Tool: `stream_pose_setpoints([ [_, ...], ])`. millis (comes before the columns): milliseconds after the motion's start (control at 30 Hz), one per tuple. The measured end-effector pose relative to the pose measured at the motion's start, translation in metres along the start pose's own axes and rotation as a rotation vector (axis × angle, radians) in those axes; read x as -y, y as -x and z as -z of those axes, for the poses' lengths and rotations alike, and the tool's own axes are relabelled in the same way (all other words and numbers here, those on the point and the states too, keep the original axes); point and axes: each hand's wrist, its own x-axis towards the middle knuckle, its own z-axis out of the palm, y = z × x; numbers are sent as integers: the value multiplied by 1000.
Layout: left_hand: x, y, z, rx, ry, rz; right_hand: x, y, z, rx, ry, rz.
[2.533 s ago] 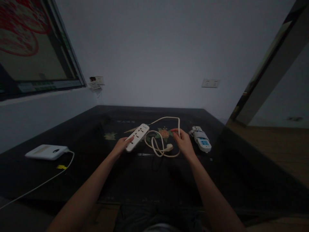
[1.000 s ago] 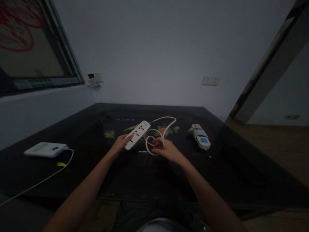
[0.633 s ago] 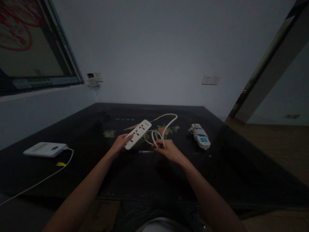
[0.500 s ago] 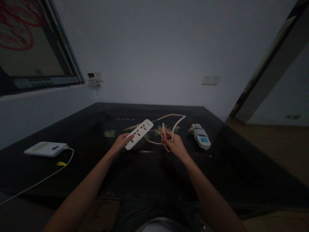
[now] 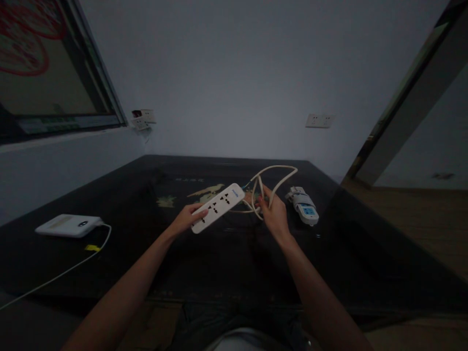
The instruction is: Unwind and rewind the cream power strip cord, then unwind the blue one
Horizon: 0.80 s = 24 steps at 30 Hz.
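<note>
A white power strip (image 5: 218, 208) slants up to the right above the dark table, its sockets facing me. My left hand (image 5: 187, 218) grips its lower left end, thumb on top. From the upper right end runs a pale power cord (image 5: 278, 166), which loops over to the right. Fingers of my right hand (image 5: 272, 209) are closed around coils of this cord. Just right of that hand, a second power strip (image 5: 306, 210) with a blue panel lies on the table, its white cord wrapped around it.
On the left of the black table (image 5: 226, 263) lies a white box-shaped device (image 5: 69, 225) with a cable (image 5: 73, 269) and a yellow tag (image 5: 92, 247). Wall sockets (image 5: 320, 121) sit above the table's far edge, with more outlets (image 5: 143, 119) in the left corner. A window (image 5: 54, 63) is at upper left.
The power strip has shifted a little right and toward me. My right hand has moved right and slightly up with the cord, whose loops have swung right.
</note>
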Motion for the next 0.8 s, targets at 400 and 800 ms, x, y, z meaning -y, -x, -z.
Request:
stream_pose_setpoints([
  [400, -8, 6, -13, 101, 0, -51, 5, 6, -2, 242, 71, 155],
  [800, -12, 7, -28, -76, 44, -38, 29, 26, -19, 308, 202, 104],
])
